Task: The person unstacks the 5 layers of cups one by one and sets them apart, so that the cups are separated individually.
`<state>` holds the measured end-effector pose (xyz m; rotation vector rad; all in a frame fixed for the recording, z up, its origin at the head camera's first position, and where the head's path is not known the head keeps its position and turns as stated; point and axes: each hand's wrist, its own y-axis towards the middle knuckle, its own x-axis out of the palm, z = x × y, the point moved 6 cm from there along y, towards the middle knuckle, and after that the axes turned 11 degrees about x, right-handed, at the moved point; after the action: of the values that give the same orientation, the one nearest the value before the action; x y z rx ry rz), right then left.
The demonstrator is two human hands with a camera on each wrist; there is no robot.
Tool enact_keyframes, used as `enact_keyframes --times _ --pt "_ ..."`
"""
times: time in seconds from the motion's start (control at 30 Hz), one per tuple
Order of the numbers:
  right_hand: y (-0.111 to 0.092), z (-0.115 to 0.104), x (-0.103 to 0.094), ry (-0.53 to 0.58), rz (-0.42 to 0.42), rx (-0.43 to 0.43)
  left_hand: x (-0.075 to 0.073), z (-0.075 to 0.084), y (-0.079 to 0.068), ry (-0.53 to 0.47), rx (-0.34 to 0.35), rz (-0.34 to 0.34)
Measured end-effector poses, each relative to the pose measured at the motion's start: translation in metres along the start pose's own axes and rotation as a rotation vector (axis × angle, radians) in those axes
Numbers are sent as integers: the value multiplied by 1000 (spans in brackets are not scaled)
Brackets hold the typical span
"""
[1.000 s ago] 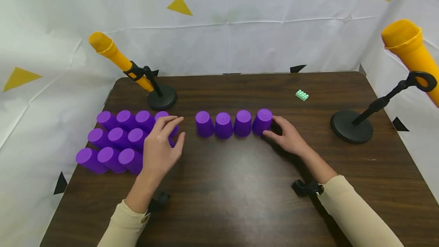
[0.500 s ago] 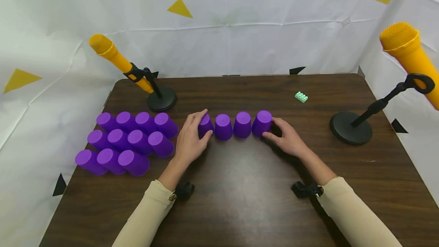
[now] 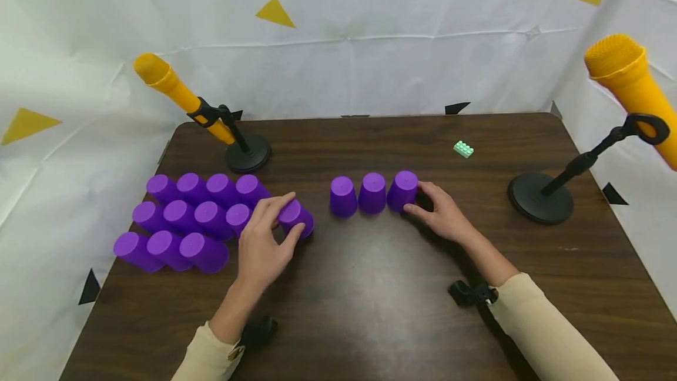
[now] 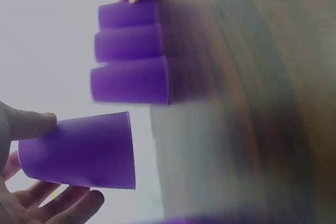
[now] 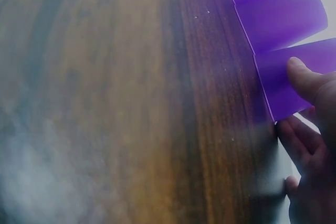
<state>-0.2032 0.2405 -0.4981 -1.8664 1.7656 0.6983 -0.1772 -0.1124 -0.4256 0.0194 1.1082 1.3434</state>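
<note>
My left hand (image 3: 264,246) grips an upside-down purple cup (image 3: 296,220) between thumb and fingers. In the left wrist view that held cup (image 4: 79,153) is tilted slightly, its rim off the table. Three upside-down purple cups stand in a row at the middle: a left one (image 3: 343,197), a middle one (image 3: 372,194) and a right one (image 3: 402,191). My right hand (image 3: 443,211) holds the right one, its thumb (image 5: 302,74) on the near side and fingers round the far side. Left of my left hand stand rows of purple cups (image 3: 180,216), partly hidden by that hand.
A yellow microphone on a black stand (image 3: 247,153) is at the back left. Another yellow microphone (image 3: 632,84) rises at the right on its round base (image 3: 540,197). A small mint toy brick (image 3: 463,149) lies toward the back. White sheeting (image 3: 349,69) surrounds the wooden table (image 3: 370,298).
My left hand took hold of the leftmost cup of the middle row and carried it left and nearer, toward the grouped cups. My right hand stayed on the right cup.
</note>
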Motion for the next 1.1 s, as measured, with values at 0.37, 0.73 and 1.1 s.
enact_keyframes --times 0.37,0.73,1.1 --pt "-2 1 -1 0 -3 12 -67 -13 -62 273 -69 87" --pt "-2 1 -1 -3 -2 22 -64 -26 -74 384 -117 68" --pt "0 -2 0 5 16 -17 -82 -5 -60 382 -34 145"
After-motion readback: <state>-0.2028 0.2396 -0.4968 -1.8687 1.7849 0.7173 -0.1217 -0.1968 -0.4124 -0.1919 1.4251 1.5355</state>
